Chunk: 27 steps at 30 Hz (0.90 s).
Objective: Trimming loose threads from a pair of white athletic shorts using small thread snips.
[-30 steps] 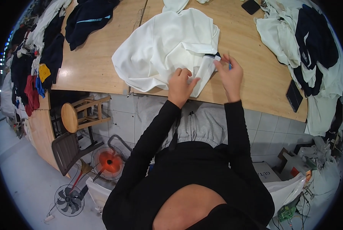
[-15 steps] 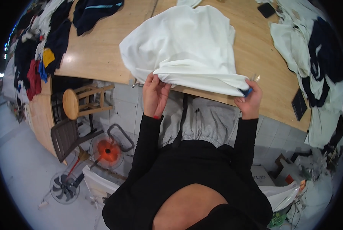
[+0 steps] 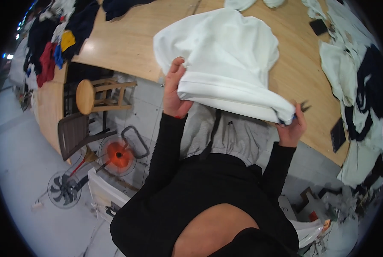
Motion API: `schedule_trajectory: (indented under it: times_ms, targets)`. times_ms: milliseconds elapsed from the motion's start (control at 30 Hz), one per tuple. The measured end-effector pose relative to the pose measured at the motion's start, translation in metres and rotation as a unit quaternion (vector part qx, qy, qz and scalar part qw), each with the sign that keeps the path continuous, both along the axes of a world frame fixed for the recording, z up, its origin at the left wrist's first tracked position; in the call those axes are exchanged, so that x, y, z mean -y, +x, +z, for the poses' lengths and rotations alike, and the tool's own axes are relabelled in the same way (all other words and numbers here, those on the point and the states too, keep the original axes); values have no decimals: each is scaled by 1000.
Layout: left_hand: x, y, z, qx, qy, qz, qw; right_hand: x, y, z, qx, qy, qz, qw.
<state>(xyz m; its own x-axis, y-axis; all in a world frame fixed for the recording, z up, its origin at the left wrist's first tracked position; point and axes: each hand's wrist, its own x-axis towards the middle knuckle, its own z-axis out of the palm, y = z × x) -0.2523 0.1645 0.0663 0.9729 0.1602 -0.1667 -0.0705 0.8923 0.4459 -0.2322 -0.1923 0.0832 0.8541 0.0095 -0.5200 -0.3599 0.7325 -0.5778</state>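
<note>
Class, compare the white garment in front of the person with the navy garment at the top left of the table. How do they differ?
The white garment is pale; the navy garment is dark. The left hand and right hand are on the white garment; neither touches the navy garment. The picture's top edge cuts off the navy garment, not the white garment. Both are cloth.

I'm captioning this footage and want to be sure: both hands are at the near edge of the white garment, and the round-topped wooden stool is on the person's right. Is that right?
Not quite: the head view shows the round-topped wooden stool on the person's left. The left hand and right hand are indeed at the white garment's near edge.
</note>
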Motion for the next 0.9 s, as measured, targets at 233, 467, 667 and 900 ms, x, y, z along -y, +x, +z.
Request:
schedule_trajectory:
  times_ms: [233, 467, 667, 900]
  targets:
    - [18, -8, -3, -31, 118, -39, 992, -21, 5, 10, 99, -93, 160, 978]
    - [34, -4, 9, -13, 157, -79, 984, -41, 9, 21, 102, -116, 192, 969]
    - [46, -4, 32, 45, 51, -165, 984, -52, 10, 21, 92, -109, 196, 970]
    - [50, -4, 32, 32, 77, -183, 980, -56, 9, 28, 79, -137, 187, 969]
